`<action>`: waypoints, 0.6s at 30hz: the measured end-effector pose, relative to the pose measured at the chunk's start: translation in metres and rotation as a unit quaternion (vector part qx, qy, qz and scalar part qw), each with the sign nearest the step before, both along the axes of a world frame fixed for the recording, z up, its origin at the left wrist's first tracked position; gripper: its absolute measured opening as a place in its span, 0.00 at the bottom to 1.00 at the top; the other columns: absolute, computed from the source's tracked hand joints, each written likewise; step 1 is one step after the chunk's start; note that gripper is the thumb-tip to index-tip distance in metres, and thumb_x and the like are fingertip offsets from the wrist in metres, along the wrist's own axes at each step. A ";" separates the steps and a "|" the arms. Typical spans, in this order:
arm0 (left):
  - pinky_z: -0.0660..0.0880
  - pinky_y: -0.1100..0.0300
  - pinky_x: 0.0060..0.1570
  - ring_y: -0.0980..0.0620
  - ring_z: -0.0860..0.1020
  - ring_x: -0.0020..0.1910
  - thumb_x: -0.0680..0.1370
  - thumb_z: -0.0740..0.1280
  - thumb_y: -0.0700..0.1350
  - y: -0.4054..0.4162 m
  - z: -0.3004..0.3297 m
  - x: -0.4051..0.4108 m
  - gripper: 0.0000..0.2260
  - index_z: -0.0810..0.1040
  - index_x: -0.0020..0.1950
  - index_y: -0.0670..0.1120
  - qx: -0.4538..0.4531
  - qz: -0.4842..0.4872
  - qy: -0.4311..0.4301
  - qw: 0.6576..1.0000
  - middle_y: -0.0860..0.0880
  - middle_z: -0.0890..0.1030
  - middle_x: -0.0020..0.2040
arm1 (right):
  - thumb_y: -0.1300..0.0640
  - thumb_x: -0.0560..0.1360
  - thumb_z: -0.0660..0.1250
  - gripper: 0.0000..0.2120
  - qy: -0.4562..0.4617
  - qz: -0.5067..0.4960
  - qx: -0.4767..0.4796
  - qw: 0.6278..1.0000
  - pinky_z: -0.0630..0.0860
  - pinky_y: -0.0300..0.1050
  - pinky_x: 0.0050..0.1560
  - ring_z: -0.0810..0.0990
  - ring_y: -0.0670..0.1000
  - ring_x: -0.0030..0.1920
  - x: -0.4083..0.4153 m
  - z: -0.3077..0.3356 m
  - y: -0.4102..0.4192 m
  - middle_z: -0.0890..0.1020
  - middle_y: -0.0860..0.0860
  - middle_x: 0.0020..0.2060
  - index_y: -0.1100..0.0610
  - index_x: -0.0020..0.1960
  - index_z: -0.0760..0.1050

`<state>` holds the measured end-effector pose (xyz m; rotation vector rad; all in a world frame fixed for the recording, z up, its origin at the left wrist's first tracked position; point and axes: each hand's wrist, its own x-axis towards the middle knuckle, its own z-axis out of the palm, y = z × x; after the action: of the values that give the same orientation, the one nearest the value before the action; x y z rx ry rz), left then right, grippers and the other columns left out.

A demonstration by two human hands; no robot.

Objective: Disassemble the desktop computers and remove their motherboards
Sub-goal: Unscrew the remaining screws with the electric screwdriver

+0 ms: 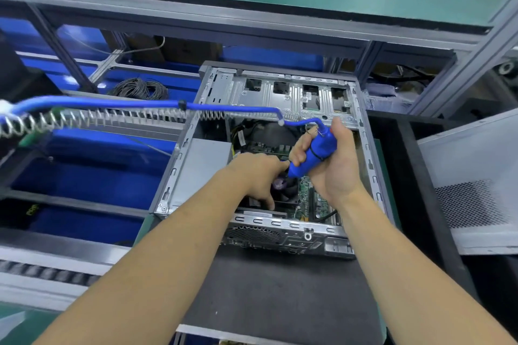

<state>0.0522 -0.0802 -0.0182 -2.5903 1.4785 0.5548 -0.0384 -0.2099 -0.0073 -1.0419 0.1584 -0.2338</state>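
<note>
right hand [333,165] grips blue screwdriver [311,155] | left hand [259,176] inside case [179,165]

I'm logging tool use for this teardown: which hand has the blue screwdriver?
The right hand grips the blue screwdriver over the open computer case. The left hand holds no tool; its fingers reach down inside the case.

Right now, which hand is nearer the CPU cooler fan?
Left. The left hand reaches onto the fan; the right hand grips the blue screwdriver above it.
</note>
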 end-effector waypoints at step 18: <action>0.62 0.45 0.69 0.48 0.71 0.66 0.76 0.63 0.69 0.027 0.024 0.015 0.24 0.77 0.63 0.55 0.192 0.018 -0.148 0.970 0.55 0.75 0.62 | 0.38 0.74 0.61 0.28 0.066 0.049 -0.099 0.992 0.70 0.49 0.39 0.70 0.56 0.33 0.036 -0.017 0.050 0.72 0.59 0.28 0.63 0.32 0.73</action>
<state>0.0671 -0.0533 0.0057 -2.2805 1.1051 0.3882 -0.0022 -0.1595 -0.0243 -1.2593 0.2068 -0.0921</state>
